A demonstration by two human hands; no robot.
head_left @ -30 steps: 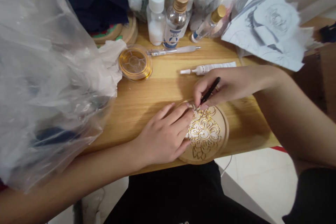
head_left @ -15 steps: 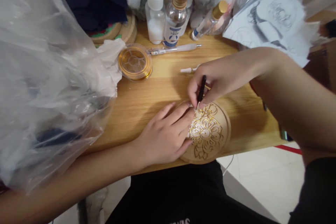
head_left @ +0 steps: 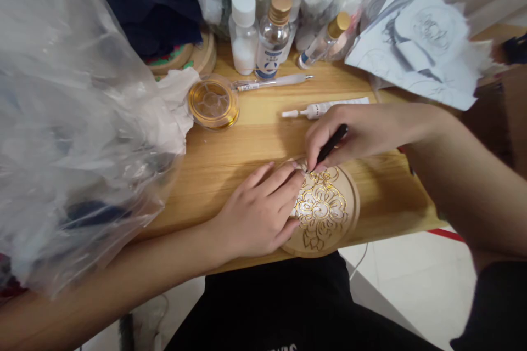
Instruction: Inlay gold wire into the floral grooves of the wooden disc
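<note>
A round wooden plaque lies at the table's front edge, with a flower pattern outlined in gold wire on its face. My left hand rests flat over the plaque's left side, fingers stretched and thumb apart, hiding part of the pattern. In my right hand a slim black tool is pinched at a slant. Its fine tip meets the top of the pattern, close to my left fingertips. Whether the tip grips a piece of wire is too small to tell.
Behind my right hand lies a white glue tube. A spool of gold wire, a pen and several bottles stand or lie farther back. A plastic bag fills the left; sketched papers are at back right.
My right hand has shifted slightly right and down, and the black tool now leans more to the right. More of the glue tube shows. My left hand stays on the plaque.
</note>
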